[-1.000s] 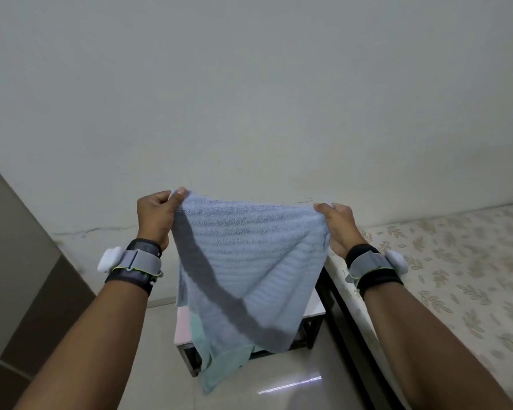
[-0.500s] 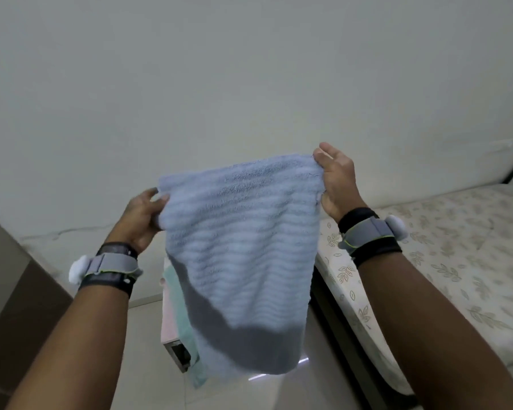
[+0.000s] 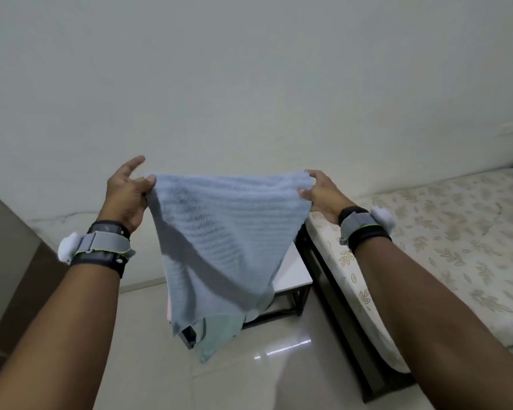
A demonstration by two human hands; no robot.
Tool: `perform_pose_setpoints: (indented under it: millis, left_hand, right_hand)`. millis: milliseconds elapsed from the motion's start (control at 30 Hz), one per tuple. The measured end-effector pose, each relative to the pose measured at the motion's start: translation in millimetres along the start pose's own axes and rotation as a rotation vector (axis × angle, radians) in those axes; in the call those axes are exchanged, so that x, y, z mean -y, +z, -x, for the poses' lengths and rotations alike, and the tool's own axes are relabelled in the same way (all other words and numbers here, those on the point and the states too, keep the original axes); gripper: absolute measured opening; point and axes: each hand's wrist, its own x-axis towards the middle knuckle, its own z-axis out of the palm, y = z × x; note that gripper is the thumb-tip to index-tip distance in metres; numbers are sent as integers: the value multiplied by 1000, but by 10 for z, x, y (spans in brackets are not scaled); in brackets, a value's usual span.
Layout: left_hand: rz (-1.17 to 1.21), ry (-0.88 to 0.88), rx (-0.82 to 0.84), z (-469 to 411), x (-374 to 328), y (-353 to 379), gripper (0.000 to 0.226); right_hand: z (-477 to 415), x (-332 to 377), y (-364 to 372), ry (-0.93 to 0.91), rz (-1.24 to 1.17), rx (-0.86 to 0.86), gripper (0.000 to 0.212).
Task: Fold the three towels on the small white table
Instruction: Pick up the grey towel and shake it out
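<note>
I hold a light blue ribbed towel stretched in the air in front of me. My left hand pinches its upper left corner, two fingers sticking out. My right hand pinches the upper right corner. The towel hangs down to a point and hides most of the small white table below. A mint green towel droops off the table's front edge, under the blue one. A third towel is not visible.
A bed with a leaf-patterned mattress on a dark frame stands right next to the table. A pale wall is straight ahead. The floor is glossy tile. A brown panel runs along the left.
The towel was tilted with my right hand raised high half a second ago. Both hands are now level and the top edge is pulled straight between them.
</note>
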Motion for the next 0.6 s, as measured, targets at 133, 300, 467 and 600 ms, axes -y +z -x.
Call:
perform_pose_setpoints:
  millis: [133, 300, 467, 600]
  left_hand:
    - [-22, -39, -59, 69, 120, -172, 49]
    - [46, 13, -89, 67, 84, -377, 57]
    - [-316, -109, -62, 114, 422, -504, 71]
    - [-245, -5, -174, 5, 284, -508, 56]
  right_hand:
    - [-86, 76, 85, -11, -104, -116, 60]
    - [-70, 291, 286, -69, -184, -80, 44]
    - [-62, 290, 399, -64, -97, -46, 41]
    - [21, 336, 259, -34, -143, 95, 55]
